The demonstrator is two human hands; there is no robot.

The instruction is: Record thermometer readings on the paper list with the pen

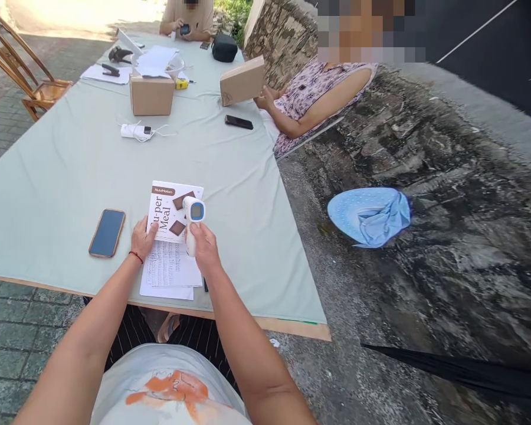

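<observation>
My left hand grips the lower left edge of a white box printed "NutriMotion" and "Meal", thumb on its front. In my right hand is a white infrared thermometer, its blue-framed screen facing me. The thermometer overlaps the box's right side. Below the box lie printed sheets of paper on the table, and a dark pen partly shows beside them. A smartphone with an orange-brown edge rests left of my left hand.
Farther up the table are a white device with a cable, a cardboard box and a black phone. One person at right holds another cardboard box. Another sits at the far end. A blue hat lies on the stone.
</observation>
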